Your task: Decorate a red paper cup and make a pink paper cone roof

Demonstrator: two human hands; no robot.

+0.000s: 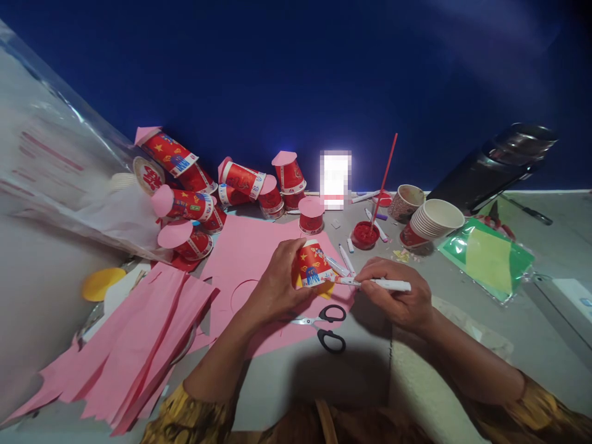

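My left hand is closed around a red paper cup with gold stars and a blue pattern, turned upside down. In my right hand is a white marker, its tip at the cup's rim. Under both hands lies pink paper with a round outline drawn on it. Black-handled scissors rest on the paper just below the cup. More markers lie right behind the cup. Close beyond it stands a cup with a pink paper top.
Several red cups with pink cone tops crowd the back left, near folded pink paper. To the right are a red paint pot with a brush, stacked paper cups, a black flask and a green packet.
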